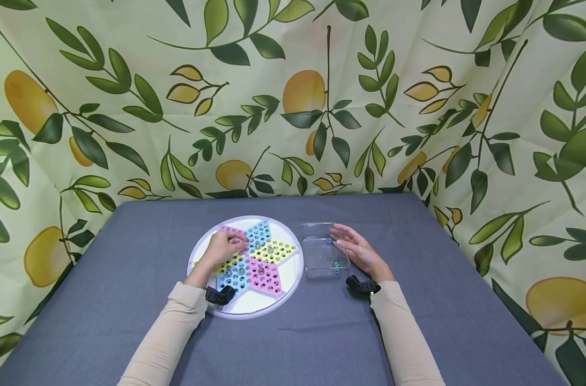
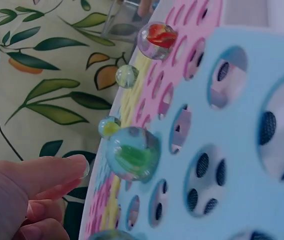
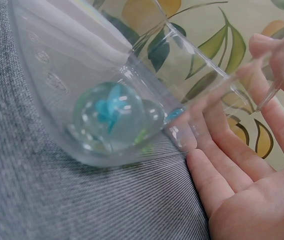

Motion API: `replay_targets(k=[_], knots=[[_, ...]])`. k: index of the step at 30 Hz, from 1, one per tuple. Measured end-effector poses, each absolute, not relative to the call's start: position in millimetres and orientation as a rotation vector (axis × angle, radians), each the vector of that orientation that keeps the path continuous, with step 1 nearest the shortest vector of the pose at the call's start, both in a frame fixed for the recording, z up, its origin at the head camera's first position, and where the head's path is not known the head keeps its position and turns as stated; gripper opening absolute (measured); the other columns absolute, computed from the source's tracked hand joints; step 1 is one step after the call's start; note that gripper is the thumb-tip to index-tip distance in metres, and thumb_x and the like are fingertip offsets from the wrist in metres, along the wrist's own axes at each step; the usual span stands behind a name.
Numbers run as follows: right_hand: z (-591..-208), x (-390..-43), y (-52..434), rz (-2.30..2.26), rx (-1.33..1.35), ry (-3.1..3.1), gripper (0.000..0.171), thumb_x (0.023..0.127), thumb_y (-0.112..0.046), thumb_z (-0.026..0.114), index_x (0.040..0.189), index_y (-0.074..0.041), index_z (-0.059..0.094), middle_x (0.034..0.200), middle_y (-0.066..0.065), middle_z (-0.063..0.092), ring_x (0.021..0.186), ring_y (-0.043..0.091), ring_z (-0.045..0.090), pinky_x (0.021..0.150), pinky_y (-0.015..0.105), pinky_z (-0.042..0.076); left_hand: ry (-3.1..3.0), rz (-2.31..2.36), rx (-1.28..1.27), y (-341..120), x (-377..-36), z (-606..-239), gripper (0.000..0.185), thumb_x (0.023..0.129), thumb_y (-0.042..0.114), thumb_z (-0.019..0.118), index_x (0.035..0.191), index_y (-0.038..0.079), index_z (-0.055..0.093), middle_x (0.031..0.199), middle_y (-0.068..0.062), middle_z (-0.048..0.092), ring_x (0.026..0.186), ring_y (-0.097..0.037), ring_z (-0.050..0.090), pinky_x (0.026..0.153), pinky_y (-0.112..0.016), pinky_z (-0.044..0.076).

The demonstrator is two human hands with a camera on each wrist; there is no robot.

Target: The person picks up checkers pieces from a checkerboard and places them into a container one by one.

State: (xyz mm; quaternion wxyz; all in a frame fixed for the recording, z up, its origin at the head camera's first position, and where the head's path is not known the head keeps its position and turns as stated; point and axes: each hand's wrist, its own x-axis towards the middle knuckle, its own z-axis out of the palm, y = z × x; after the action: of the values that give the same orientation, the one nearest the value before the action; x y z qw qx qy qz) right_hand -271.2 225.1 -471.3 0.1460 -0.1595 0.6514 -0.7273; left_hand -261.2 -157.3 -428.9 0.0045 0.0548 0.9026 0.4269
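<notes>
Left hand [image 1: 221, 247] curls over the star board [image 1: 246, 264] at its 10 o'clock, grip contents unclear; pinch one marble [image 2: 132, 153] cleanly while the loosely open right hand [image 1: 357, 250] steadies the clear tray [image 1: 317, 236] at 3 o'clock.

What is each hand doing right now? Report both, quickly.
Left hand: over the star board, fingers curled; cannot tell if holding.
Right hand: open, fingers against the clear box.

The left hand [image 1: 223, 247] covers part of the star board [image 1: 254, 257], so any marble beneath it stays hidden. In the clear box [image 1: 321, 249], the marbles are too small to count from the head view
</notes>
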Motion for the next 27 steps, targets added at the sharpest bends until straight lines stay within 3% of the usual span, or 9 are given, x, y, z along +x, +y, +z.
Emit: replay_targets(k=[10,27], knots=[[-471.5,-271.2,225.1,-2.088,-0.469,1.873,0.064,0.096,-0.008,0.054,0.149,0.002,0.019,0.159,0.026,0.015,0.129,0.000,0.042,0.100,0.009,0.041,2.824,1.369,0.244,-151.5,-256.4,-417.2,0.026,0.085,0.015,0.071,0.103,-0.004,0.071,0.055,0.007,0.032,0.051,-0.007,0.030,0.047,-0.018,0.027],[-470.0,-270.7,225.1,-2.080,-0.458,1.879,0.065,0.096,-0.010,0.055,0.150,0.001,0.020,0.160,0.024,0.016,0.133,0.003,0.040,0.100,0.009,0.042,2.809,1.407,0.242,-142.7,-251.3,-407.3,0.026,0.085,0.016,0.071,0.105,-0.002,0.071,0.060,0.005,0.035,0.054,-0.008,0.031,0.049,-0.017,0.026]])
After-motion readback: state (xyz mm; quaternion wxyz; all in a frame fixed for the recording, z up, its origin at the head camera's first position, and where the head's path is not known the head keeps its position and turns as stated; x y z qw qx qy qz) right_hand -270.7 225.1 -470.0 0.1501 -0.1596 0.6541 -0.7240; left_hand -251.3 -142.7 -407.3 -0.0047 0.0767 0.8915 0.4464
